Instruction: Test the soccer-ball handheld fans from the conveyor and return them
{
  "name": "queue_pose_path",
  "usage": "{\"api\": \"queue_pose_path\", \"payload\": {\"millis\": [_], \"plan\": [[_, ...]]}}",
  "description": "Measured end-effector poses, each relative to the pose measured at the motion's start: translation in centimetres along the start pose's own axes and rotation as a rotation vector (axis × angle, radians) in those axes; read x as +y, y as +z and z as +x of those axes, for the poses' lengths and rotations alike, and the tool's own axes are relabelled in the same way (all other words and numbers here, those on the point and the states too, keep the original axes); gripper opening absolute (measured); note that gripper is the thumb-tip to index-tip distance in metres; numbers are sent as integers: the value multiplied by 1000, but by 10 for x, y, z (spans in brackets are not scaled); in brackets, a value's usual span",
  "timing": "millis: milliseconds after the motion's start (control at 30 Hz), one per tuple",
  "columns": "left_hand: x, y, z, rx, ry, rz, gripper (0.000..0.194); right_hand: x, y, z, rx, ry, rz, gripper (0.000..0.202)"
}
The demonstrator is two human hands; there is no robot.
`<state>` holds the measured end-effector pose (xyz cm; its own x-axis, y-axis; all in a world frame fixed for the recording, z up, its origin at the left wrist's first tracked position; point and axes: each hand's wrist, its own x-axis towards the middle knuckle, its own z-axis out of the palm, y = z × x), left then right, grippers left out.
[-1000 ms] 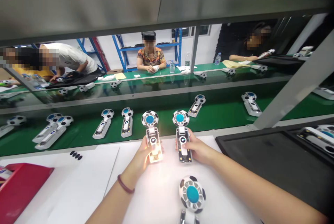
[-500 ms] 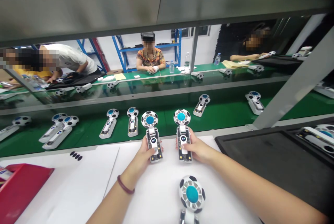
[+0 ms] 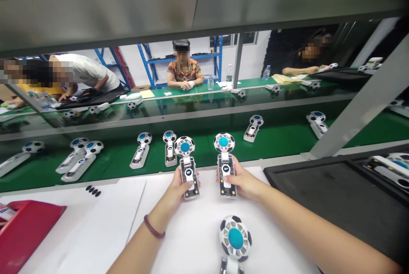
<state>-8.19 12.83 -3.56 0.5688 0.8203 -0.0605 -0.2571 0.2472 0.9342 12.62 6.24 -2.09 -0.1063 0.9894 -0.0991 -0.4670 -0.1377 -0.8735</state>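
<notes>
My left hand (image 3: 179, 188) is closed around the clear-cased body of a handheld fan (image 3: 189, 176), thumb on its white front strip below a lit round display. The head of this fan is round with a football pattern and a blue centre. In my right hand (image 3: 241, 179) is a matching handheld fan (image 3: 226, 174), also upright, with the thumb on its white strip and its display lit. The two fans are side by side and apart, above the white work surface (image 3: 204, 227). Closer to me lies a third fan (image 3: 235, 239), its lower body cut off by the frame.
Several similar fans (image 3: 140, 152) lie on the green conveyor belt (image 3: 204, 142) beyond. A black tray (image 3: 313, 193) stands at right, a red bin (image 3: 28, 227) at left. Small black ovals (image 3: 93, 191) lie on the white surface. Co-workers (image 3: 185, 71) sit across the line, behind metal posts (image 3: 361, 86).
Fans on the near belt have shifted right; those on the far belt have shifted slightly left. Both hands keep their hold on the fans, nearly in place.
</notes>
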Motion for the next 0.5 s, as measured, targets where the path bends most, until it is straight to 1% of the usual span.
{"api": "queue_pose_path", "payload": {"millis": [167, 233, 333, 400, 500], "plan": [[-1, 0, 0, -7, -4, 33, 64, -3, -2, -2, -16, -38, -29, 76], [2, 2, -1, -26, 34, 49, 64, -8, -4, -4, -44, -76, -89, 76], [16, 12, -7, -41, 168, 68, 57, -21, -5, -13, -131, -160, -219, 74], [27, 21, -13, -24, 246, 97, 52, -33, -2, -23, -172, -231, -284, 68], [43, 35, -26, 2, 298, 111, 53, -51, 6, -39, -165, -317, -337, 53]]}}
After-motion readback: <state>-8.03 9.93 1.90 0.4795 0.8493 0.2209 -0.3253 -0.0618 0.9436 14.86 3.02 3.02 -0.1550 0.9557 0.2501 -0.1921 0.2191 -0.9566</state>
